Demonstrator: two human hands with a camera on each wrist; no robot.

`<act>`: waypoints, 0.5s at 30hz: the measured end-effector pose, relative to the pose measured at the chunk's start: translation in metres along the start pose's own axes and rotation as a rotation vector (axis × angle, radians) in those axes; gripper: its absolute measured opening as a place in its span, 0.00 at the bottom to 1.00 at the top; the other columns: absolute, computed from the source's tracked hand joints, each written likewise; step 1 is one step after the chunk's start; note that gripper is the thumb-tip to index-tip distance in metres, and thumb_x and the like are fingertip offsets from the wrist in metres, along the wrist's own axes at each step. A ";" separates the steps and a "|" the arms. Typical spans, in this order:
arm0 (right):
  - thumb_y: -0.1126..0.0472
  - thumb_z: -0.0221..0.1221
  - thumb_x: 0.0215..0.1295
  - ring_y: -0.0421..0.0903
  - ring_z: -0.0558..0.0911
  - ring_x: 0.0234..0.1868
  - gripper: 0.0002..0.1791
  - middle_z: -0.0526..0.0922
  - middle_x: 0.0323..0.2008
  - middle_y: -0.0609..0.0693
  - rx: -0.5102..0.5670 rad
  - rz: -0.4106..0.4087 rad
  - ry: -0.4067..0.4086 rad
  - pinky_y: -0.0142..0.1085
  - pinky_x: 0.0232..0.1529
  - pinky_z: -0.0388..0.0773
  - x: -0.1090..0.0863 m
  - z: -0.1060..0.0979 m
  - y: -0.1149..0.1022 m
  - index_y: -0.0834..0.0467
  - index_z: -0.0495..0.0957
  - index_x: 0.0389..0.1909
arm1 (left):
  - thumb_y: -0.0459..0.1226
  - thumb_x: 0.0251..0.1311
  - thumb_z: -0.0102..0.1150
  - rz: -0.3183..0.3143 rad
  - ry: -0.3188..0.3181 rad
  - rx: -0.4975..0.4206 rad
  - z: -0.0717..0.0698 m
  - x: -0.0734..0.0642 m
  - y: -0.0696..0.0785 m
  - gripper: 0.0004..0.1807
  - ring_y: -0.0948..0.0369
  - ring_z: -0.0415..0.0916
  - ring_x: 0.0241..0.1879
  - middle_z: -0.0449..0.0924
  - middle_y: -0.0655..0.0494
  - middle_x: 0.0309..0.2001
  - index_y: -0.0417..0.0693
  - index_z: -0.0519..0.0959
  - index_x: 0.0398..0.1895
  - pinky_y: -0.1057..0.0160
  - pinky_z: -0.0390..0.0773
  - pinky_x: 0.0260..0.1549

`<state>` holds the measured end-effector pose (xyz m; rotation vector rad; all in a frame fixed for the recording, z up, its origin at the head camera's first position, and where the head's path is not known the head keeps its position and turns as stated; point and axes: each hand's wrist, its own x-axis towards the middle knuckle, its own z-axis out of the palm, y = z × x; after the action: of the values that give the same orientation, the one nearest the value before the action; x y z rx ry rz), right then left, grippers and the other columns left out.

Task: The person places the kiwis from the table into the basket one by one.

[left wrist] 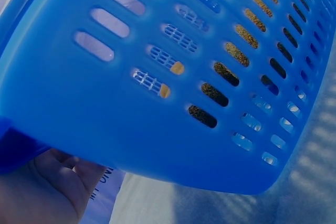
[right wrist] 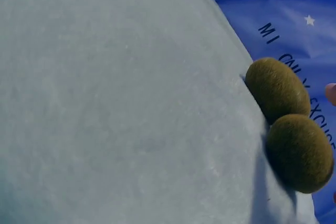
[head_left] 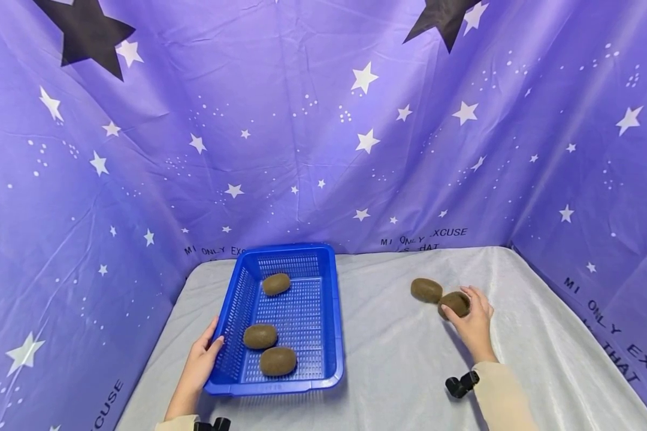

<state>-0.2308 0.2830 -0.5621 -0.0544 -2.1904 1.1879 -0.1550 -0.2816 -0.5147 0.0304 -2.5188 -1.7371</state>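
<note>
My left hand (head_left: 198,362) holds the left rim of a blue plastic basket (head_left: 333,323), thumb over the edge and fingers outside the wall. Inside the basket lie three brown kiwis: one kiwi (head_left: 276,284) toward the far end, another kiwi (head_left: 260,336) by the left wall and a third kiwi (head_left: 278,361) near the front. My right hand (head_left: 477,326) grips a kiwi (head_left: 453,304) between thumb and fingers on the right of the table. Against its left side lies another kiwi (head_left: 426,290). In the left wrist view, the slotted basket wall (left wrist: 105,119) hides most of the contents.
A pale cloth covers the table (head_left: 383,353). Purple star-printed curtains (head_left: 302,149) rise behind it and along both sides, with the basket's far end close to the back one. Small black devices (head_left: 462,384) sit at both wrists.
</note>
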 end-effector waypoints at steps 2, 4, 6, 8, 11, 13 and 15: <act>0.69 0.70 0.42 0.67 0.55 0.62 0.36 0.62 0.61 0.69 -0.005 0.023 0.014 0.58 0.58 0.49 -0.001 0.000 0.003 0.69 0.68 0.56 | 0.33 0.70 0.42 -0.002 -0.005 -0.004 0.000 0.000 0.000 0.31 0.43 0.50 0.67 0.48 0.33 0.71 0.33 0.48 0.72 0.86 0.58 0.46; 0.68 0.70 0.42 0.67 0.53 0.62 0.39 0.60 0.62 0.69 -0.006 0.066 0.021 0.58 0.59 0.49 -0.001 -0.001 0.005 0.68 0.66 0.59 | 0.33 0.70 0.42 -0.002 -0.005 0.000 0.000 0.001 -0.001 0.30 0.43 0.49 0.67 0.48 0.34 0.71 0.33 0.48 0.72 0.86 0.58 0.46; 0.66 0.70 0.43 0.67 0.53 0.63 0.42 0.58 0.63 0.68 -0.003 0.117 0.017 0.58 0.60 0.49 -0.002 -0.001 0.007 0.68 0.63 0.62 | 0.33 0.70 0.42 -0.001 -0.001 0.005 0.000 0.001 -0.001 0.30 0.44 0.50 0.67 0.48 0.34 0.71 0.32 0.48 0.72 0.86 0.58 0.47; 0.65 0.70 0.43 0.67 0.53 0.64 0.45 0.56 0.65 0.68 0.002 0.172 0.004 0.58 0.61 0.50 -0.002 -0.001 0.010 0.66 0.60 0.64 | 0.34 0.70 0.43 -0.002 0.004 0.010 0.000 0.001 -0.002 0.30 0.45 0.49 0.67 0.48 0.34 0.71 0.33 0.49 0.72 0.86 0.57 0.47; 0.63 0.70 0.46 0.67 0.53 0.65 0.48 0.54 0.66 0.68 0.011 0.247 -0.020 0.58 0.62 0.51 -0.003 -0.001 0.014 0.65 0.56 0.67 | 0.34 0.70 0.43 0.004 0.007 0.012 0.000 0.001 -0.001 0.30 0.44 0.49 0.67 0.48 0.34 0.71 0.33 0.49 0.71 0.86 0.57 0.47; 0.62 0.69 0.47 0.66 0.53 0.65 0.49 0.53 0.66 0.68 0.021 0.283 -0.039 0.58 0.63 0.51 -0.003 0.000 0.017 0.64 0.53 0.69 | 0.34 0.70 0.43 0.006 0.008 0.012 0.000 0.001 -0.001 0.30 0.42 0.49 0.67 0.48 0.33 0.70 0.32 0.49 0.71 0.86 0.57 0.47; 0.61 0.69 0.48 0.66 0.54 0.66 0.51 0.52 0.67 0.69 0.034 0.309 -0.056 0.57 0.64 0.52 -0.004 0.000 0.019 0.64 0.50 0.70 | 0.34 0.70 0.43 0.007 0.008 0.012 0.000 0.001 -0.002 0.30 0.40 0.49 0.67 0.49 0.33 0.70 0.32 0.49 0.71 0.86 0.57 0.46</act>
<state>-0.2325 0.2927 -0.5786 -0.3599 -2.2664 1.4084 -0.1559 -0.2819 -0.5164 0.0292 -2.5208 -1.7160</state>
